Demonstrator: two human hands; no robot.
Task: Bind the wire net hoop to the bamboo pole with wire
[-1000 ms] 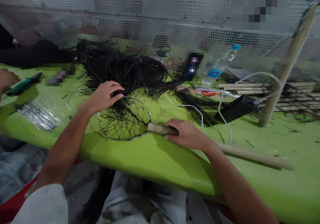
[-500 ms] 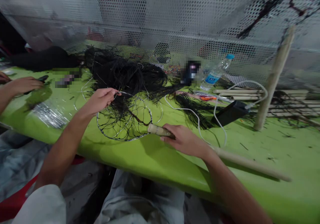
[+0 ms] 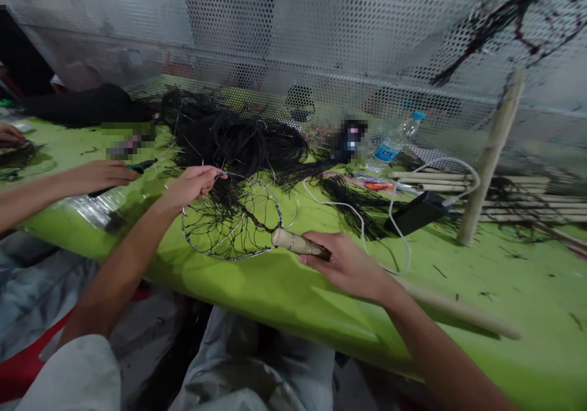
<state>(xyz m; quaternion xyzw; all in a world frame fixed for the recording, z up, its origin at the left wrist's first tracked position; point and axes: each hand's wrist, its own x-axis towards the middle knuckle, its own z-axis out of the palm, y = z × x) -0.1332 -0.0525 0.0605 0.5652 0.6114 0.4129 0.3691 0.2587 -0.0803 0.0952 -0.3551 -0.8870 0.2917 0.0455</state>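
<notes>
My left hand (image 3: 198,185) pinches the upper rim of a round wire hoop (image 3: 229,258) strung with black netting. The hoop is joined to a short end of a pale wooden pole (image 3: 291,240), bound with wire. Around this pole, to the right of the hoop, my right hand (image 3: 342,261) is closed. The far part of the pole (image 3: 468,313) shows beyond my right wrist, low over the green table. Behind the hoop lies a heap of black cords (image 3: 233,133).
Another person's hand (image 3: 98,177) holds a dark tool at the left, over clear plastic strips (image 3: 92,209). A water bottle (image 3: 389,145), a black box (image 3: 417,212) with a white cable, an upright pole (image 3: 490,160) and lying sticks are at the right. Perforated metal (image 3: 321,25) stands behind.
The other person's hand at the left has moved right, towards my left forearm, with the dark tool. My hands keep their grips on the hoop and pole; the view has shifted slightly.
</notes>
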